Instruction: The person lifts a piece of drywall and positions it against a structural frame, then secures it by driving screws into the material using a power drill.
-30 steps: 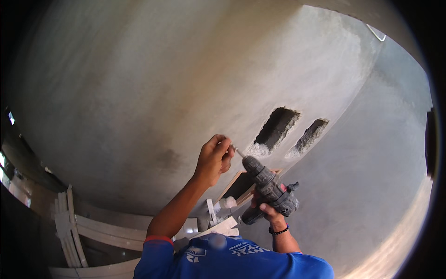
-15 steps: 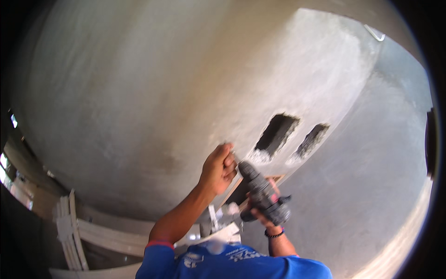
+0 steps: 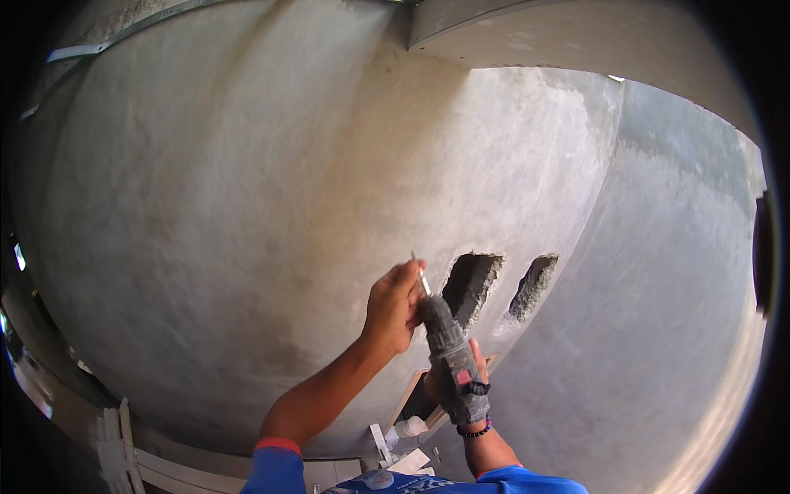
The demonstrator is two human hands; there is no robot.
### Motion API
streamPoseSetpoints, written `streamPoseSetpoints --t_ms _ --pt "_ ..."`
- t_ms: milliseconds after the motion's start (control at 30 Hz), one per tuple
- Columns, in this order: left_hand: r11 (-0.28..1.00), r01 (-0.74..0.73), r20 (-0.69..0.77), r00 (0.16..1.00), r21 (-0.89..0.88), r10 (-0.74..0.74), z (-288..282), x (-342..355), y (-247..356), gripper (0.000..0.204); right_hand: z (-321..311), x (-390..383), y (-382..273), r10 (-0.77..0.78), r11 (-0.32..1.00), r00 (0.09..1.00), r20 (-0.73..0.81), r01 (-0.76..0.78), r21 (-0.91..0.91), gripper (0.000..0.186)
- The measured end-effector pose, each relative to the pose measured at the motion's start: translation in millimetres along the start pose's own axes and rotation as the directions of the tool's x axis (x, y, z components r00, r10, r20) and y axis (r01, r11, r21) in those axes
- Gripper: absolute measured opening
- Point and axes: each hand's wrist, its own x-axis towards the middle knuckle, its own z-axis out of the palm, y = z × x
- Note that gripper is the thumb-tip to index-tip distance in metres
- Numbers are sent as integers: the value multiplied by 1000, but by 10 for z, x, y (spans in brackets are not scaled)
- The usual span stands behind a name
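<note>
A dusty dark cordless drill (image 3: 454, 358) points up toward the grey wall, its handle gripped by my right hand (image 3: 476, 366). From its chuck a slim silver bit (image 3: 424, 281) sticks out. My left hand (image 3: 390, 309) pinches around the bit's far end with thumb and fingers. A small thin tip shows beyond the fingertips; whether it is the bit itself or a separate fastener I cannot tell. Behind the drill, the plastered wall (image 3: 271, 214) has two rough rectangular holes: a larger hole (image 3: 472, 284) beside the chuck and a narrower hole (image 3: 533, 288) to its right.
Low on the wall, behind my right hand, is a wood-framed opening (image 3: 415, 399). White scraps and a pale rounded item (image 3: 411, 426) lie below it. Pale boards (image 3: 181, 477) stand at the lower left. A concrete beam (image 3: 576, 33) crosses the top right, and another wall (image 3: 650, 272) meets at the right.
The view has tilted upward, bringing the beam into sight. The drill has turned more upright, and my left hand still pinches near the bit's end.
</note>
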Motion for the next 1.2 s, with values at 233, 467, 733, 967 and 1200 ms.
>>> streamPoseSetpoints --t_ms 233,467,733,967,1200 --pt "968 -211 283 945 133 167 1202 553 905 25 -334 1234 -464 -13 908 938 -346 157 389 69" --pt "917 -373 282 903 139 324 1988 713 1328 20 -725 2033 -787 -100 690 866 -490 416 593 43" --pt "897 -414 318 881 157 351 2270 583 1432 17 -977 2127 -947 -116 633 840 -530 474 612 47" --pt "870 -467 359 848 159 390 2287 565 1464 17 -1010 2122 -972 -127 669 829 -545 477 569 38" --pt "876 -457 340 857 156 387 2308 565 1470 17 -1027 2121 -963 -134 688 841 -523 460 562 35"
